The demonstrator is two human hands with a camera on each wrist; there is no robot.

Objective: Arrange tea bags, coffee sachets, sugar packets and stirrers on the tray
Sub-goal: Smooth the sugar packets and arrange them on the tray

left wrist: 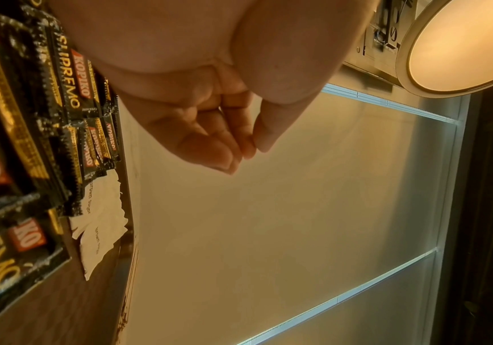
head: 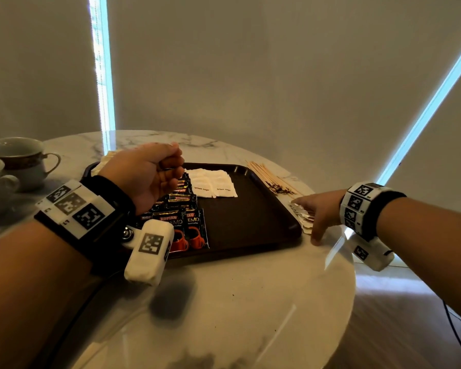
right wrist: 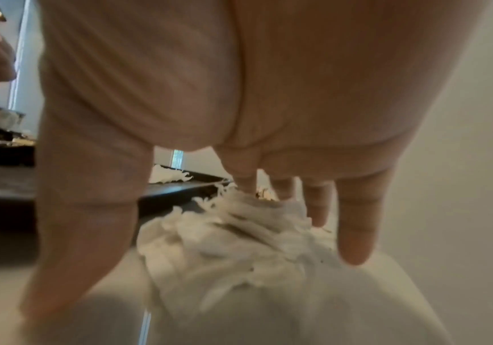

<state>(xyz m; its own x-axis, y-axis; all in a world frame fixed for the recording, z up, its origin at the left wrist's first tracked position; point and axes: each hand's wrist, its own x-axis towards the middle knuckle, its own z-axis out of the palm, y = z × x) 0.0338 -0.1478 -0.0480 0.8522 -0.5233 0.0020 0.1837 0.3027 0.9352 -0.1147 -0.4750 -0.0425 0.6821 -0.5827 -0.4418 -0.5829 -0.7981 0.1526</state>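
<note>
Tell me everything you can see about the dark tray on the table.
The tray is dark brown, rectangular with rounded corners and a low raised rim, plastic by the look. It lies flat on the marble table. Overlapping Kopiko coffee sachets cover its left side, brown sugar packets lie at its far middle; its right part is bare.

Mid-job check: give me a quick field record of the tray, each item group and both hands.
tray: dark, on the marble table, near-right area bare
coffee sachets: on tray, left side, overlapping
brown sugar packets: on tray, far middle
stirrers: off tray, on table by its right edge
white packets: piled on table beside tray's right edge; type unreadable
left hand: over coffee sachets, fingers loosely curled, empty
right hand: straight fingers on the white packets
</note>
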